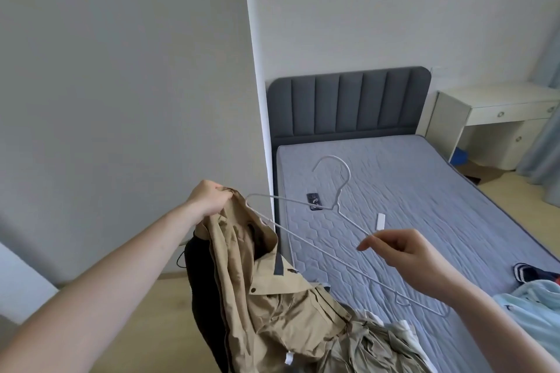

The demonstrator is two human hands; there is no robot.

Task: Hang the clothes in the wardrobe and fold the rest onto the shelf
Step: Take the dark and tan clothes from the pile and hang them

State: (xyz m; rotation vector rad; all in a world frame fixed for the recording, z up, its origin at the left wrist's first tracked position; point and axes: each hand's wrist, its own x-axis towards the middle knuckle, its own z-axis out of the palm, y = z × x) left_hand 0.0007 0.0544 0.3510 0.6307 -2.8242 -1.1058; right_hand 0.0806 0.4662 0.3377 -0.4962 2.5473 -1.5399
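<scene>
My left hand (209, 198) grips the collar of a tan jacket (263, 291) and holds it up over the near left corner of the bed. My right hand (403, 254) pinches the sloping arm of a white wire hanger (339, 206). The hanger's left end is pushed into the jacket's neck opening, and its hook points up over the mattress. The jacket's lower part hangs down to the bed edge, with a dark lining showing on its left side. A light blue garment (533, 309) lies at the near right of the bed.
The grey-blue mattress (409, 191) has a dark phone (313, 200) and a small white remote-like object (380, 221) on it. A grey padded headboard (348, 103) stands behind. More crumpled clothes (378, 345) lie at the near edge. A white desk (497, 118) stands at the right.
</scene>
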